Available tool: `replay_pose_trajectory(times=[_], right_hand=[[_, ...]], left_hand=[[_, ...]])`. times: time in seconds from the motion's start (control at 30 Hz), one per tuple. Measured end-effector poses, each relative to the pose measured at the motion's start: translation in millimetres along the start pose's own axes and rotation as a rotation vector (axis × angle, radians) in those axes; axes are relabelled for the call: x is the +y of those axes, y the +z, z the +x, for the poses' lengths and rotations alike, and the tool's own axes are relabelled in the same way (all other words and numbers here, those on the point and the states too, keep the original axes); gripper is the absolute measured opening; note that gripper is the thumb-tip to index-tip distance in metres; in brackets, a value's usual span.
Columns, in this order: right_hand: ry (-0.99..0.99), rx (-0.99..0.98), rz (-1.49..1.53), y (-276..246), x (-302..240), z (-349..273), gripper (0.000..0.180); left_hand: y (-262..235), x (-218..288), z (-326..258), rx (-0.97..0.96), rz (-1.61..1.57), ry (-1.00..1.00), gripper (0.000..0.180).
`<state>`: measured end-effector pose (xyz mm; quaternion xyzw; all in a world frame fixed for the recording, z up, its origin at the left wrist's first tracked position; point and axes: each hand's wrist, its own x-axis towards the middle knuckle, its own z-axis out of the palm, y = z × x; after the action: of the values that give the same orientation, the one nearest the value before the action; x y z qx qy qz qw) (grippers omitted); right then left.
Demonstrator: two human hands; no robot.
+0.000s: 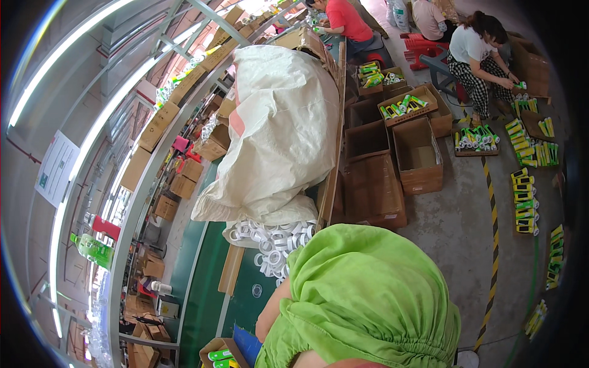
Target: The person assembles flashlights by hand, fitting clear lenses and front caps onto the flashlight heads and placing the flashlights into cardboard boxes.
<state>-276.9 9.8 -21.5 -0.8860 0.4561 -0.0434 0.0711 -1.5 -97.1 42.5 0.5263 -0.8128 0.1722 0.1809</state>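
Neither my left hand nor my right hand shows. A bright green garment [368, 288] fills the lower middle, with part of a bare arm [273, 313] at its left side; whatever hand belongs to that arm is hidden. Just beyond the garment, a big white woven sack [282, 116] lies slumped on the green work table [208, 264]. Many white plastic rings [273, 248] spill from its near end. One clear-looking ring [256, 291] lies apart on the table top. At the lower edge stands a small carton [208, 349] holding green and yellow packs.
Open brown cartons [371, 190] stand along the table's right side. A person in a white top [472, 46] bends over green and yellow packs [521, 144] laid in rows on the floor. Another person in red [346, 21] sits farther back. A metal frame [147, 202] rises on the left.
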Motion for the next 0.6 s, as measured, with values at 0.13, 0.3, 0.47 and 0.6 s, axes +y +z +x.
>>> replay_pose_trajectory(times=[0.13,0.3,0.47,0.6], right_hand=[[0.001,-0.070,0.031,11.7,1.7,11.0,0.035],[-0.080,-0.223,0.091,42.4,-18.9,39.5,0.035],[-0.371,-0.262,0.176,33.6,-66.8,30.4,0.034],[-0.233,-0.242,0.277,34.4,-41.0,31.4,0.041]], left_hand=[[25.3,-10.8,1.7,-0.001,0.000,-0.022,0.033],[64.9,-53.0,-40.2,-0.060,0.022,-0.139,0.031],[67.1,-128.3,-250.8,-0.233,0.127,-0.520,0.030],[36.9,-92.4,-236.7,-0.257,0.205,-0.539,0.028]])
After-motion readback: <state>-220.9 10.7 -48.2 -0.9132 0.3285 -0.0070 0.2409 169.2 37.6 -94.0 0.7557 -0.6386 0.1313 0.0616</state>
